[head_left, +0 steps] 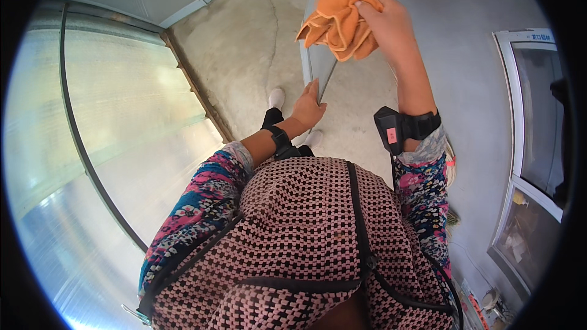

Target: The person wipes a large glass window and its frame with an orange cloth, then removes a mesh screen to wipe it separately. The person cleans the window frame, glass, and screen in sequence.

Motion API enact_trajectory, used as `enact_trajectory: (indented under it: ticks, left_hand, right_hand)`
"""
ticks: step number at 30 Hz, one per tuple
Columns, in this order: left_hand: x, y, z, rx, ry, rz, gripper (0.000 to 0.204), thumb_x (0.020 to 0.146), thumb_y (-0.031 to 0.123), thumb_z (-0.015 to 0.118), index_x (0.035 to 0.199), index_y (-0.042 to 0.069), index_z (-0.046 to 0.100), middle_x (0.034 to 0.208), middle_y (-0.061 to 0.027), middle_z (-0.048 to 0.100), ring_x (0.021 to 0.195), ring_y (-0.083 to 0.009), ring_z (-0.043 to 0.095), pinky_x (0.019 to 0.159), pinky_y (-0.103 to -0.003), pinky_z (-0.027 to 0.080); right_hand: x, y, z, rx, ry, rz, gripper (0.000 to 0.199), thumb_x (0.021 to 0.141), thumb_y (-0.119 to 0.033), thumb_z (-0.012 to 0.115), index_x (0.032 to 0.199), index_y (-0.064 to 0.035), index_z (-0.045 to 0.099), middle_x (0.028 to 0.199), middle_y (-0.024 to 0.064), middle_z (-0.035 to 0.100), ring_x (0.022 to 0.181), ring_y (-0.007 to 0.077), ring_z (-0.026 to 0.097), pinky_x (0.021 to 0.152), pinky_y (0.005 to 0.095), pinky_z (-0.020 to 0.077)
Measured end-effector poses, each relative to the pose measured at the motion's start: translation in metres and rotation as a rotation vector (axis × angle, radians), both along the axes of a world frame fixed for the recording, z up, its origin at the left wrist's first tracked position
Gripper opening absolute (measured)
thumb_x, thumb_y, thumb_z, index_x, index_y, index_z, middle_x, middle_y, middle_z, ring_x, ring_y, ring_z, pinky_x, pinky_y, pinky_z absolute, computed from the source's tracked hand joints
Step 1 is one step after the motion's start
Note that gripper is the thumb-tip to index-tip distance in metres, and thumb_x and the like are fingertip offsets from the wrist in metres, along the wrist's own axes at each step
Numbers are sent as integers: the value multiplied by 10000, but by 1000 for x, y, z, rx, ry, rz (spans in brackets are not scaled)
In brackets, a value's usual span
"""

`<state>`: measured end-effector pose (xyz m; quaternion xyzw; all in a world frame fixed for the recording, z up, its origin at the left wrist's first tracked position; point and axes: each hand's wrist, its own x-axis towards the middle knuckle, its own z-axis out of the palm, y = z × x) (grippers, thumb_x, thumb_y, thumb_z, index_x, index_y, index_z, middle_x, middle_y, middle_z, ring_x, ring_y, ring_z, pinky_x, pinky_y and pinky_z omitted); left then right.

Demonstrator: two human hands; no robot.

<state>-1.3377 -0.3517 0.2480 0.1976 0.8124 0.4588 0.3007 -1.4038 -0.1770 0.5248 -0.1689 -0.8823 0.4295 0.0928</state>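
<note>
My right hand [389, 21] is closed on a bunched orange cloth [344, 18] with a pale stitched edge. Raised ahead of me, the cloth overlaps the upper part of a pale grey door-like panel [319, 66]. Some of its folds hang loose to the left, and whether it presses on the panel cannot be told. Lower down, my left hand [307, 109] rests at the panel's near edge, its fingers stretched out and its thumb apart. It holds nothing that I can see.
Translucent wall sheeting [134, 98] with dark bars stands on the left. A white-framed window or door [512, 104] is on the right, set in a grey wall [465, 55]. The cracked concrete floor [244, 43] lies below. Assorted small items [489, 299] sit at the lower right.
</note>
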Motion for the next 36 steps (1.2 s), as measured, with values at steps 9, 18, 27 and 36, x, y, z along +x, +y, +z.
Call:
enact_trajectory:
  ticks: [9, 18, 27, 36]
  left_hand:
    - [17, -21, 13, -65, 129, 2, 839, 884, 78, 621, 1601, 73, 185, 1606, -338, 173, 1442, -483, 331, 1091, -492, 440]
    - [6, -7, 39, -279, 267, -200, 813, 866, 7, 586, 1584, 9, 204, 1585, -364, 210, 1444, -483, 352, 1064, -484, 462]
    - [12, -8, 37, -297, 284, -219, 807, 871, 37, 608, 1582, 21, 227, 1575, -375, 221, 1438, -486, 360, 1066, -492, 453]
    - [-54, -75, 18, 514, -464, 291, 705, 903, -25, 489, 1579, 93, 329, 1567, -211, 418, 1419, -344, 437, 1160, -438, 385]
  right_hand:
    - [39, 83, -10, -467, 78, -29, 296, 980, -162, 629, 1206, 28, 631, 1101, 73, 677, 982, 117, 640, 864, 266, 507]
    - [76, 134, -17, -464, 105, -124, 320, 998, -136, 605, 1262, 45, 603, 1177, 79, 662, 1065, 145, 630, 926, 271, 497]
    - [84, 124, -18, -452, 89, -103, 322, 996, -132, 616, 1271, 35, 609, 1168, 60, 669, 1078, 135, 617, 962, 276, 477]
    - [99, 66, 13, -504, 207, -41, 392, 979, -83, 570, 1349, 44, 548, 1251, 80, 619, 1150, 150, 575, 1031, 298, 436]
